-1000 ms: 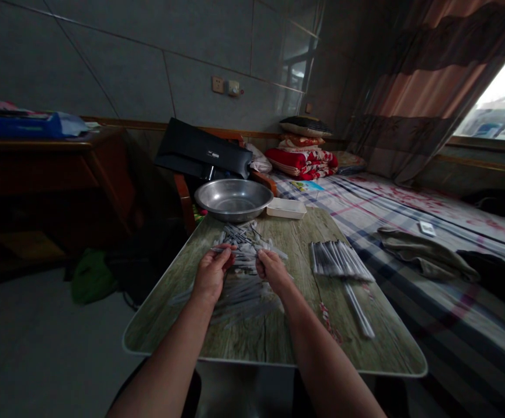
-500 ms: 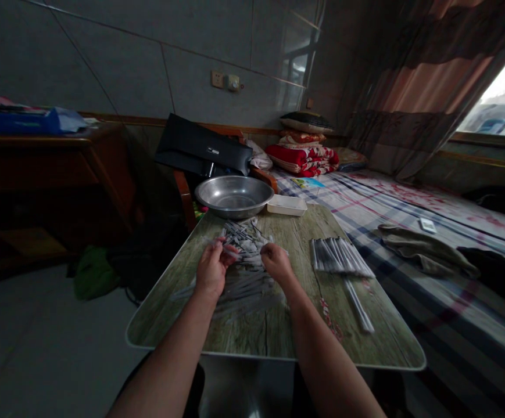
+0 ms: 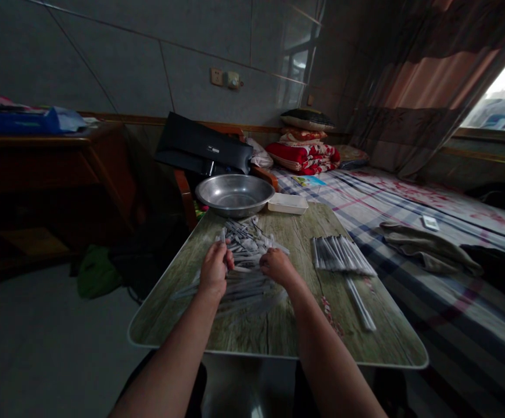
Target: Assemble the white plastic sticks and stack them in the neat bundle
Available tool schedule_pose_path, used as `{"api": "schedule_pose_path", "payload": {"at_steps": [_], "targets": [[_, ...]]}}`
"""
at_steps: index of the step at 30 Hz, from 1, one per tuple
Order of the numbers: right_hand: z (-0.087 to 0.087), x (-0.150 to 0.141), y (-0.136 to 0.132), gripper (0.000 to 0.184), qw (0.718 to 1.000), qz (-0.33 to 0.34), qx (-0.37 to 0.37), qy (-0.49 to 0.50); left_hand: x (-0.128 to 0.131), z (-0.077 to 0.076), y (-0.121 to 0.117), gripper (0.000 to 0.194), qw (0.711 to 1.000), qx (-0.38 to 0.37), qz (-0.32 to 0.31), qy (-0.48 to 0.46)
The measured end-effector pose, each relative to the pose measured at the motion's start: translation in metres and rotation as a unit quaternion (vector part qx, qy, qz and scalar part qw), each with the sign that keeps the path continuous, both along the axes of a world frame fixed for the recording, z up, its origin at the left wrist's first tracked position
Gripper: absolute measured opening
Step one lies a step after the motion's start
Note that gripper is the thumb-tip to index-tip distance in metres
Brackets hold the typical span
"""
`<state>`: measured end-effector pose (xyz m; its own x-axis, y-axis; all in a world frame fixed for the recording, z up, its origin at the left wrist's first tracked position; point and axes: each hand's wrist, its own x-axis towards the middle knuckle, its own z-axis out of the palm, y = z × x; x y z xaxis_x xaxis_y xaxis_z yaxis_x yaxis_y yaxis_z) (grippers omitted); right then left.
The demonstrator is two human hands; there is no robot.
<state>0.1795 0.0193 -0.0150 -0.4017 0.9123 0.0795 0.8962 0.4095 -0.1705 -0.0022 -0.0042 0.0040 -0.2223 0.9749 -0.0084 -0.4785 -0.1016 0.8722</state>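
My left hand (image 3: 215, 266) is closed around a slim translucent tube (image 3: 224, 234), which sticks up past the fingers. Facing it, my right hand (image 3: 278, 266) has its fingers pinched together and pointing down at the pile; what they hold, if anything, is hidden. Between and beyond the hands lies a loose heap of small clear and dark-tipped pieces (image 3: 246, 233). Nearer me, long translucent tubes (image 3: 243, 293) are spread across the table. To the right rests a row of slim clear sticks with dark ends (image 3: 341, 254), with a few more sticks (image 3: 361, 305) below it.
A metal basin (image 3: 235, 194) and a shallow white tray (image 3: 287, 204) stand at the far end of the wood-patterned table (image 3: 274, 339). Behind them a black monitor (image 3: 204, 145) leans on a chair. A bed (image 3: 409, 244) runs along the right side.
The tube in my left hand has turned from lying sideways to pointing upward, and the left fingers have closed more. My right hand has shifted slightly down.
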Motion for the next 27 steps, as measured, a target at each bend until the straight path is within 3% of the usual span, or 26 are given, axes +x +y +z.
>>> {"api": "schedule_pose_path", "payload": {"at_steps": [5,9,11,12,16,18,20,22,27], "targets": [[-0.001,-0.002,-0.003,0.02,0.997,-0.012,0.029,0.064,0.004,-0.002,-0.001,0.038,0.999,0.011,-0.01,0.036],[-0.005,-0.003,0.001,0.01,0.97,-0.034,0.043,0.239,0.006,0.0,-0.004,0.038,0.996,0.021,-0.002,0.082],[-0.007,-0.003,0.003,0.005,0.922,-0.046,0.003,0.384,0.006,0.001,-0.005,0.038,0.993,0.02,-0.009,0.117],[-0.007,-0.004,0.004,0.006,0.882,-0.05,-0.03,0.467,0.006,0.002,-0.005,0.038,0.99,0.02,-0.019,0.138],[-0.002,-0.008,0.001,0.018,0.658,-0.049,-0.138,0.738,0.005,0.001,-0.008,0.037,0.968,0.026,-0.112,0.224],[0.002,-0.009,-0.001,0.02,0.583,-0.051,-0.149,0.797,0.006,0.0,-0.01,0.037,0.951,0.022,-0.175,0.255],[0.006,-0.009,-0.002,0.021,0.545,-0.047,-0.149,0.824,0.008,-0.001,-0.013,0.036,0.936,0.013,-0.222,0.272],[0.008,-0.009,-0.003,0.02,0.531,-0.041,-0.147,0.834,0.011,-0.002,-0.015,0.035,0.931,0.005,-0.237,0.278],[0.009,-0.008,-0.004,0.015,0.538,-0.042,-0.155,0.828,0.014,-0.004,-0.015,0.03,0.941,0.005,-0.224,0.254]]}}
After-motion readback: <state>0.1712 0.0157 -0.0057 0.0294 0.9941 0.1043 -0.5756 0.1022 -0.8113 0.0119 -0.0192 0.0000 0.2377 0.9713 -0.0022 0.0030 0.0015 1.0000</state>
